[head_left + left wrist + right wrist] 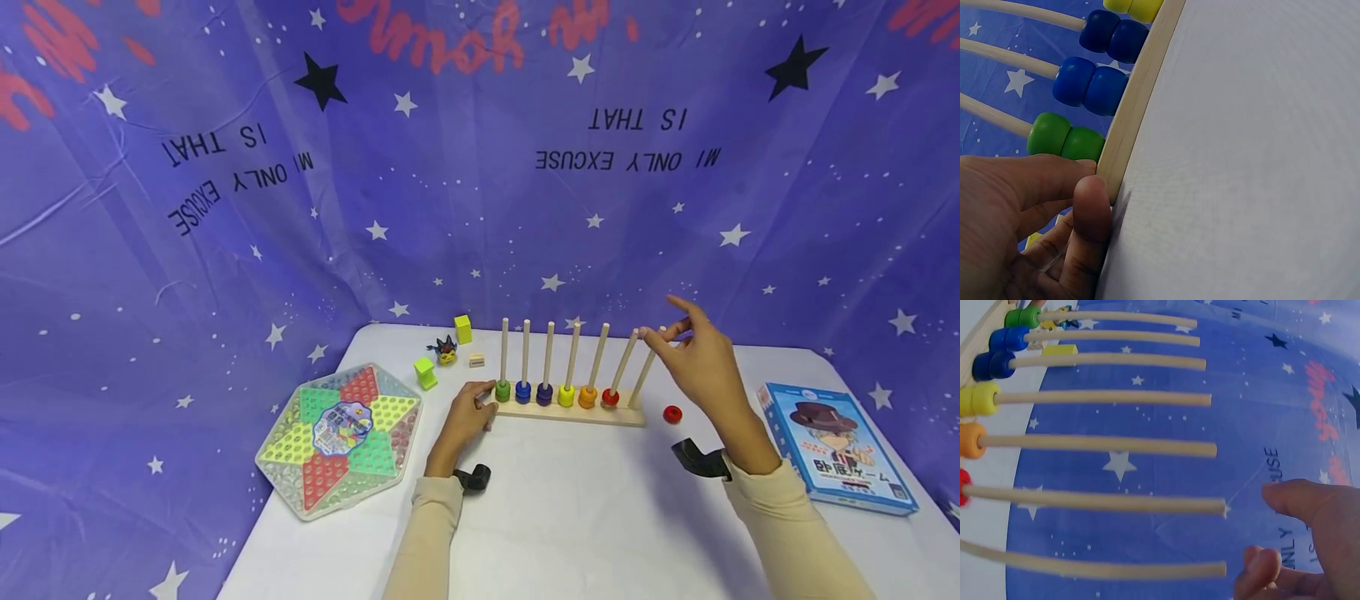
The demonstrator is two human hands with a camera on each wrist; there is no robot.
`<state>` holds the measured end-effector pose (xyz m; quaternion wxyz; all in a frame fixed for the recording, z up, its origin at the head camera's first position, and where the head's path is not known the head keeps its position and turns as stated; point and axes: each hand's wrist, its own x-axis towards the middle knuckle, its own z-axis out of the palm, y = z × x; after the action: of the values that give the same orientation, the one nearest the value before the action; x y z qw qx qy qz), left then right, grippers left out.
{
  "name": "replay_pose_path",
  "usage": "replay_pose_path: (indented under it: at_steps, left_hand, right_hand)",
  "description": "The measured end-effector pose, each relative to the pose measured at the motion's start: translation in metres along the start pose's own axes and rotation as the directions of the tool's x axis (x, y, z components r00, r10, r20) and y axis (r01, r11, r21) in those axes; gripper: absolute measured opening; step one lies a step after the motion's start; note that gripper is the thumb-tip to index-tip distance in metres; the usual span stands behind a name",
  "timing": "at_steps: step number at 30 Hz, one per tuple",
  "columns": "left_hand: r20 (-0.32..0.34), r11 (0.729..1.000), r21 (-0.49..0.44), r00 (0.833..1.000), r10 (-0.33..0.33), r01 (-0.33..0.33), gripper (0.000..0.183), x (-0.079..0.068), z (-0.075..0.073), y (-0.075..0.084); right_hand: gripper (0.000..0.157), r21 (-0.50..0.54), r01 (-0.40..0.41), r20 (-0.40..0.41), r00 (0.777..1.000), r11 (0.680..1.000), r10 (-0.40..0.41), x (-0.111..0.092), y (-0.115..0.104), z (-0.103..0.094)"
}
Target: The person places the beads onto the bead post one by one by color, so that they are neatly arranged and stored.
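Note:
A wooden peg rack [637, 417] stands on the table, its row of upright pegs bearing green beads [1066, 137], blue beads [1091, 87], dark blue beads [544, 395], yellow beads [566, 396], orange beads [587, 397] and red on separate pegs. The rightmost peg [1147, 570] is bare. My left hand [468, 414] pinches the rack's left end between thumb and fingers, beside the green beads. Above the right end, my right hand [701, 362] hovers by the peg tops, thumb and fingers apart, holding nothing. A loose red bead [672, 414] lies right of the rack.
A hexagonal star-patterned game board [341, 442] lies at the left. Two lime blocks [425, 373], a small dark-and-yellow figure [446, 351] and a little wooden piece [476, 360] stand behind. At right lies a blue box [836, 450]; a purple star-printed cloth [480, 183] hangs behind.

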<state>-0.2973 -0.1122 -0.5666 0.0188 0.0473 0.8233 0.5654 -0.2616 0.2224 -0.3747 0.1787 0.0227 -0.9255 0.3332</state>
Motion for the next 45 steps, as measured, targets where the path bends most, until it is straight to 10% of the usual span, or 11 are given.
replay_pose_path:
  at_steps: [10,16,25,36,45]
  left_hand:
    - [-0.002,1.000,0.006,1.000,-0.008,0.008,0.048,0.000,-0.001,0.001]
    - [0.008,1.000,0.018,1.000,-0.013,0.013,0.048,-0.001,0.001,0.000]
    - [0.005,1.000,0.010,1.000,0.006,-0.006,0.048,0.000,0.002,-0.004]
    - [0.000,1.000,0.022,1.000,0.017,-0.017,0.048,0.000,0.004,-0.007]
    - [0.002,0.999,0.010,0.999,0.037,-0.037,0.048,0.000,0.002,-0.003]
  right_hand:
    - [0.066,-0.005,-0.110,-0.053,0.993,0.994,0.110,-0.008,0.046,-0.006]
    - [0.067,-0.055,-0.228,0.078,0.970,0.972,0.232,-0.023,0.102,0.013]
    - [0.065,-0.041,-0.209,0.295,0.932,0.977,0.212,-0.052,0.170,0.064]
    - [0.045,-0.097,-0.174,0.273,0.942,0.980,0.194,-0.059,0.164,0.078]
    - [0.049,-0.060,-0.124,0.111,0.985,0.990,0.130,-0.040,0.123,0.044]
